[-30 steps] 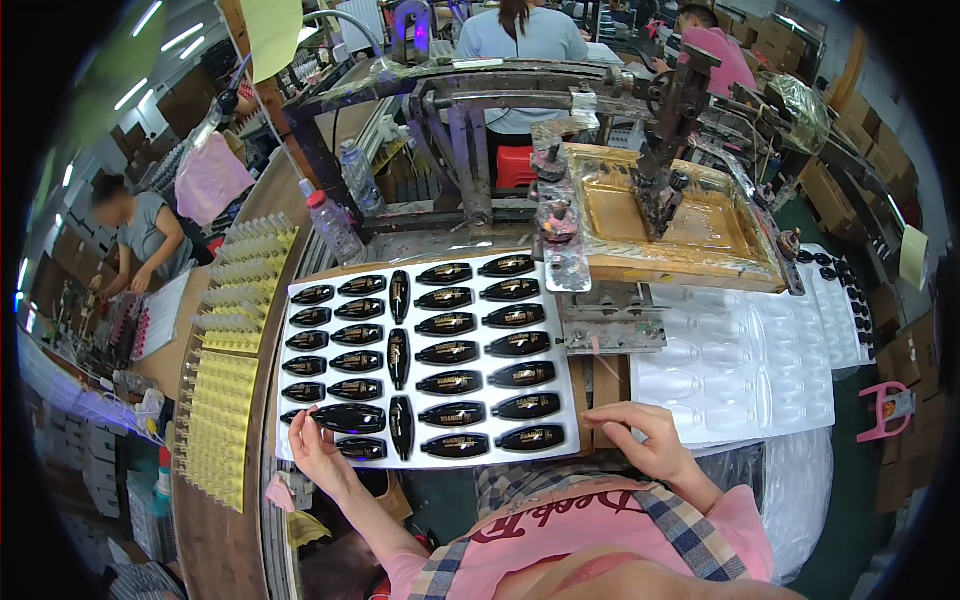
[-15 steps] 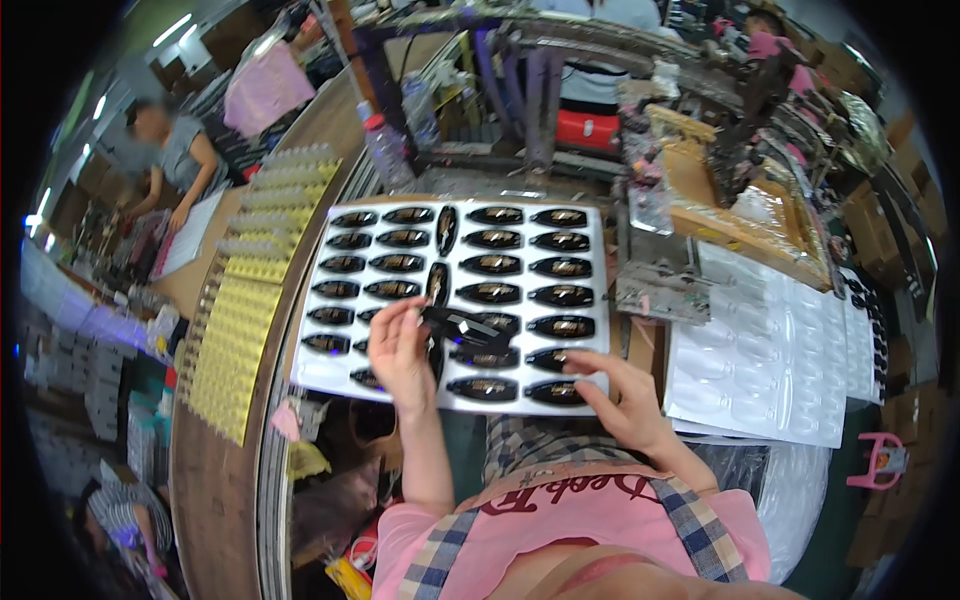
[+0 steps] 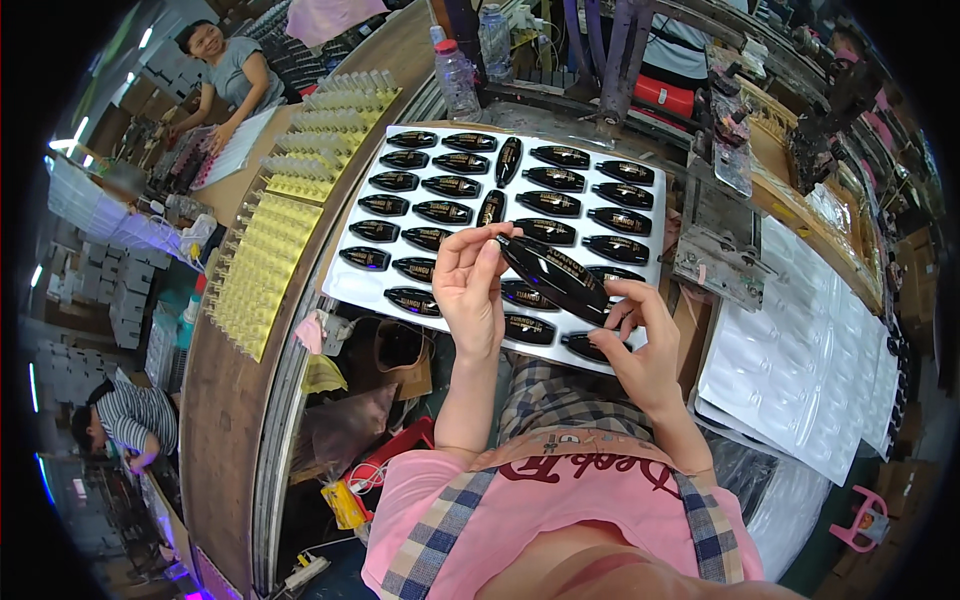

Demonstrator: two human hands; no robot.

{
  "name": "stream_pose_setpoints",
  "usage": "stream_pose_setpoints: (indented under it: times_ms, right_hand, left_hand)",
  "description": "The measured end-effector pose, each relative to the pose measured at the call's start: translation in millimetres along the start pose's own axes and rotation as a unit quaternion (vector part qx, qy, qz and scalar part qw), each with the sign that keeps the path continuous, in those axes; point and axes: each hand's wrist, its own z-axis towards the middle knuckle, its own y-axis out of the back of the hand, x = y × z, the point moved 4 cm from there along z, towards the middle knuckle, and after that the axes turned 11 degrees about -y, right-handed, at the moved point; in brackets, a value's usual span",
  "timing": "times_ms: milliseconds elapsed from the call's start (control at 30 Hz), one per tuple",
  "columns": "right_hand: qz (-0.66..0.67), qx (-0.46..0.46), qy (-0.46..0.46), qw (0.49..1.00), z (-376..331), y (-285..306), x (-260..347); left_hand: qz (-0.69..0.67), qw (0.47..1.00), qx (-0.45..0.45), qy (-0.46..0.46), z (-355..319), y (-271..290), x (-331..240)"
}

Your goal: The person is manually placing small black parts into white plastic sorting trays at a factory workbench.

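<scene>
I see my left hand (image 3: 470,290) and right hand (image 3: 640,345) gripping together one glossy black oval piece (image 3: 552,275), lifted just above the white tray (image 3: 345,285). Behind it, more black pieces (image 3: 455,160) lie in rows, then a plastic bottle (image 3: 456,80).

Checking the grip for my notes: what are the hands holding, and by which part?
A glossy black oval plastic piece: left hand pinches its upper end, right hand its lower end, above the white tray.
</scene>
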Motion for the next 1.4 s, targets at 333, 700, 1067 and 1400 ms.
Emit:
stream_pose_setpoints:
  times_ms: [333, 700, 1067, 1400]
  right_hand:
    - [0.044, -0.006, -0.027, 0.999, -3.0, -9.2, 0.6]
    - [0.007, -0.010, 0.020, 1.000, 2.9, -27.5, -5.0]
    - [0.004, 0.041, 0.012, 0.999, -0.8, -42.1, -4.9]
    - [0.012, 0.263, -0.069, 0.962, -45.7, -83.7, -29.7]
  left_hand:
    - [-0.001, 1.000, 0.022, -0.005, -7.5, 1.1, -5.1]
    - [0.036, 0.998, 0.002, 0.047, -1.3, 30.1, 2.3]
    - [0.105, 0.992, -0.059, 0.023, 0.9, 73.9, -11.8]
    - [0.188, 0.968, -0.158, -0.045, 1.9, 133.6, -47.7]
